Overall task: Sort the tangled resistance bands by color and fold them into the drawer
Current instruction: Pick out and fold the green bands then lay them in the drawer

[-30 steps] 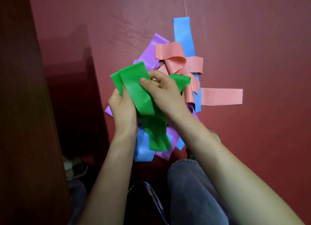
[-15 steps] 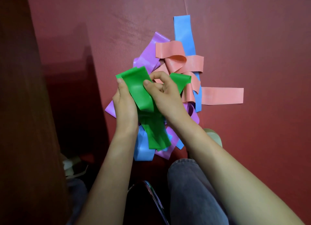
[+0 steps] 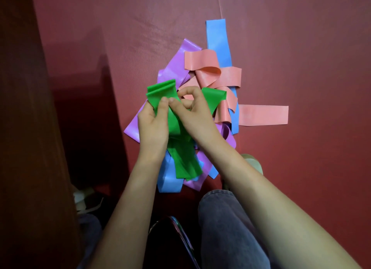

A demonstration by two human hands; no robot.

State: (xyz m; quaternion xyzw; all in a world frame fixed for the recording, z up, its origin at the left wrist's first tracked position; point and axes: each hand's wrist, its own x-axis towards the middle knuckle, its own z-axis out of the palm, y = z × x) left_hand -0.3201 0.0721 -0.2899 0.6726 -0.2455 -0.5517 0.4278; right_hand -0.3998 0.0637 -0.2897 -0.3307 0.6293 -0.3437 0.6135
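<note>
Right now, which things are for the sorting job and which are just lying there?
For the job:
green band, gripped by left hand and right hand
purple band
pink band
blue band

Just lying there:
red mat
shoe
chair frame

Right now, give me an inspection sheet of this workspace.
Surface: dark red ribbed floor mat, bare around the pile.
Job's things: flat green rubber band held above the tangle; purple band, blue band and salmon-pink band interlaced on the mat. No drawer in view.
Clutter: pale shoe beside the pile.
Grippers: left hand and right hand both pinch the green band.
Cables: nothing seen.
Surroundings: dark brown wooden panel at left; grey trouser knee.
</note>
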